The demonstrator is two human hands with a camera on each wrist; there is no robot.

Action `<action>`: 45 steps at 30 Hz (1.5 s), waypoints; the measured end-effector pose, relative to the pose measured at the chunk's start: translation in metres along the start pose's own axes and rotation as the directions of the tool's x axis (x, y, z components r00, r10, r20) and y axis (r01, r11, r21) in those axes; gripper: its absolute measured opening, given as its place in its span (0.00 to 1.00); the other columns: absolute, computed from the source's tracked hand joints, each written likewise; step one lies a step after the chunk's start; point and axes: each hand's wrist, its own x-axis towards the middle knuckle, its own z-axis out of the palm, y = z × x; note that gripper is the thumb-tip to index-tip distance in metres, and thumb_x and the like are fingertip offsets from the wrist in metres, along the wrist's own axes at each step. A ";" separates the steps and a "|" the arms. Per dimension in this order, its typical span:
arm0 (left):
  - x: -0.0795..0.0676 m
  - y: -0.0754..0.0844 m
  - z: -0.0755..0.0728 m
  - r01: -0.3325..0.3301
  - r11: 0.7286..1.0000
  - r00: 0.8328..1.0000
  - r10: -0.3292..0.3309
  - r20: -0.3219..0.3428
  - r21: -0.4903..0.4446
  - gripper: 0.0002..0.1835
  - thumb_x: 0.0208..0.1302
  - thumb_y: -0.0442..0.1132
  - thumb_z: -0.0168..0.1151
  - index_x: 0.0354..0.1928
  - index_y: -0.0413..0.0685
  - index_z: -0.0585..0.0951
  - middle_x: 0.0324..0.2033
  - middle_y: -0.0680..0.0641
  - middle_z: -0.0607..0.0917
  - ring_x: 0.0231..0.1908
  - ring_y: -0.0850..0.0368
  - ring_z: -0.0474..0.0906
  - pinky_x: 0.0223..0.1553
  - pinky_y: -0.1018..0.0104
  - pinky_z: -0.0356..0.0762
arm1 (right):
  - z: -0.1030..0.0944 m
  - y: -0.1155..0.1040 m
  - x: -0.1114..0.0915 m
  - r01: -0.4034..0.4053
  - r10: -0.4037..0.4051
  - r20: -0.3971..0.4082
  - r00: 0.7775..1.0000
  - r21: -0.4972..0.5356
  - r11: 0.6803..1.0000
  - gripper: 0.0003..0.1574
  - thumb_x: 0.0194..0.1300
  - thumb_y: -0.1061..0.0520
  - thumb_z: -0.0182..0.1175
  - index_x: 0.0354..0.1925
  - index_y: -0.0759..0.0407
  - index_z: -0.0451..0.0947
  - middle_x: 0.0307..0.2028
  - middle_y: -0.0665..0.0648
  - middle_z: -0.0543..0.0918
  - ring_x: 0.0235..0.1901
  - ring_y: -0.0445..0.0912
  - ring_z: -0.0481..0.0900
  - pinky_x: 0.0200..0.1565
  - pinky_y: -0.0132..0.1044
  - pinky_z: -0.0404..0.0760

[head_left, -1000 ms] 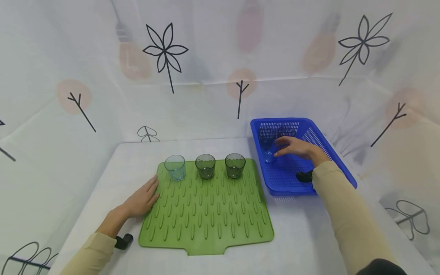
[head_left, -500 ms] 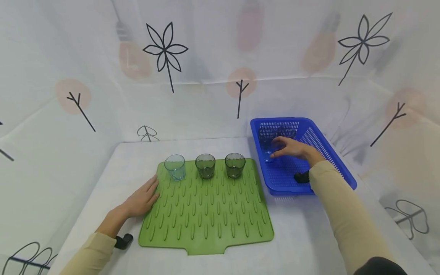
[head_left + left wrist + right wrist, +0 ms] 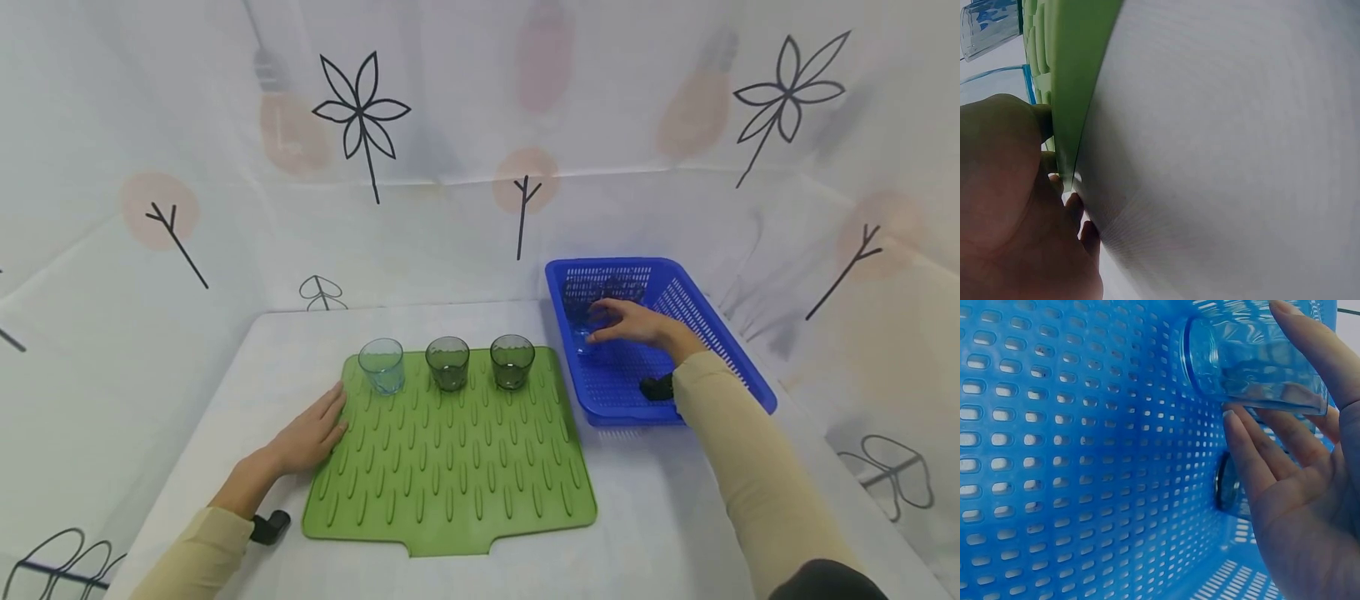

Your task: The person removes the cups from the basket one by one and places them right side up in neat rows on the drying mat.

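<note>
My right hand reaches into the blue plastic basket. In the right wrist view, its thumb and fingers are round a clear bluish glass, thumb on one side and fingertips on the other. A darker glass sits behind those fingers. My left hand rests with extended fingers along the left edge of the green drying mat. Across the mat's far edge stand a light blue glass and two dark grey glasses, one in the middle and one at right.
The basket stands right of the mat on a white-covered table, its slotted wall close to my right hand. More glasses show dimly at the basket's far end. A patterned white cloth rises behind the table.
My right hand has shifted slightly left inside the basket, closer about the glass. My left hand, the mat and the three glasses on it stay put.
</note>
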 end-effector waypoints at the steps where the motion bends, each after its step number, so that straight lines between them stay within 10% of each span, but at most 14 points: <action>1: 0.000 0.001 0.000 -0.003 1.000 1.000 0.003 -0.002 -0.002 0.34 0.82 0.47 0.42 0.76 0.24 0.54 0.77 0.26 0.51 0.76 0.29 0.50 0.74 0.34 0.53 | 0.000 0.000 0.000 -0.002 0.002 -0.003 1.000 0.003 1.000 0.52 0.65 0.47 0.72 0.75 0.65 0.58 0.70 0.72 0.69 0.70 0.68 0.65 0.70 0.68 0.65; 45: -0.001 0.010 -0.006 0.035 0.999 0.999 -0.036 0.029 0.037 0.32 0.81 0.39 0.46 0.75 0.24 0.55 0.77 0.27 0.51 0.76 0.30 0.50 0.76 0.38 0.52 | -0.021 -0.033 -0.034 0.149 -0.142 -0.112 0.983 0.053 0.987 0.40 0.66 0.48 0.72 0.69 0.59 0.69 0.63 0.61 0.80 0.62 0.58 0.79 0.64 0.55 0.78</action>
